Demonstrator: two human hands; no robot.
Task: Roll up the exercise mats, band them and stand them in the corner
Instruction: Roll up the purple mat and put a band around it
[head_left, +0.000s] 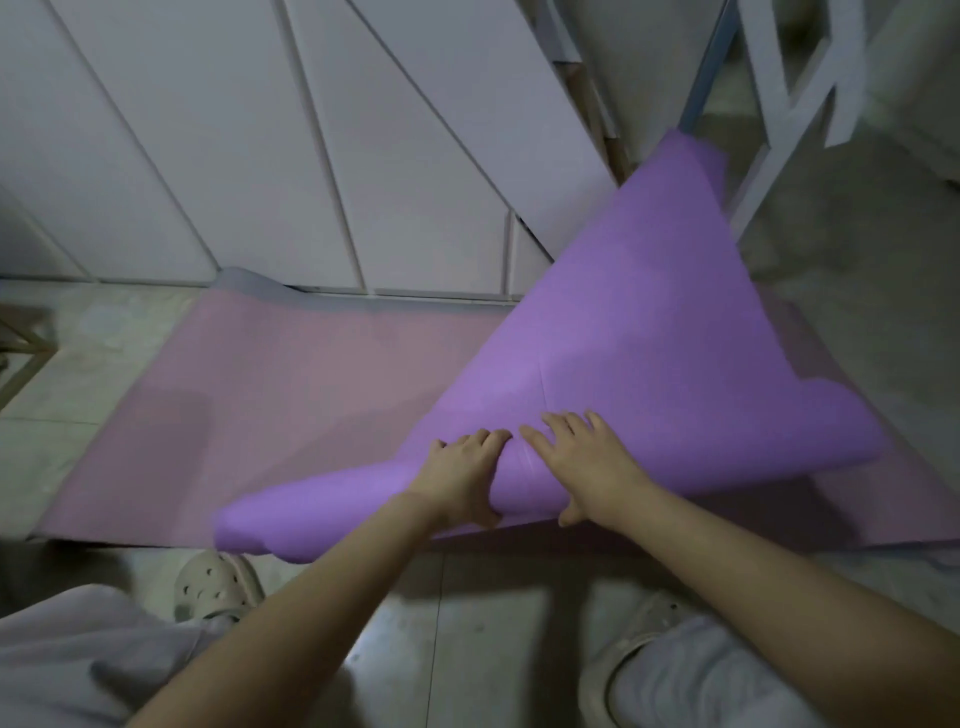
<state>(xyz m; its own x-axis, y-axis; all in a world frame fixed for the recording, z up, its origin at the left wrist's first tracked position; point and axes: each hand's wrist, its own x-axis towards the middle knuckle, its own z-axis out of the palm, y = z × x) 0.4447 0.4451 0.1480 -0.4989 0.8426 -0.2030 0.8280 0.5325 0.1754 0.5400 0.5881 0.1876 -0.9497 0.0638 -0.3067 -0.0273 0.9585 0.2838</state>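
Note:
A purple mat (639, 332) lies askew on top of a pink mat (270, 400) that is spread flat on the floor. The purple mat's near edge is curled into a loose roll that runs left past my hands, and its far corner rises against the metal frame at the upper right. My left hand (462, 475) grips the curled edge with its fingers over the top and thumb underneath. My right hand (582, 462) lies on the roll just to the right, fingers spread and fairly straight, thumb at the near edge. No band is in view.
White panelled cabinet doors (260, 156) stand along the far side of the pink mat. A white metal frame (779, 104) rises at the upper right. My feet in pale perforated clogs (215, 584) stand on the tiled floor (467, 597) at the near edge.

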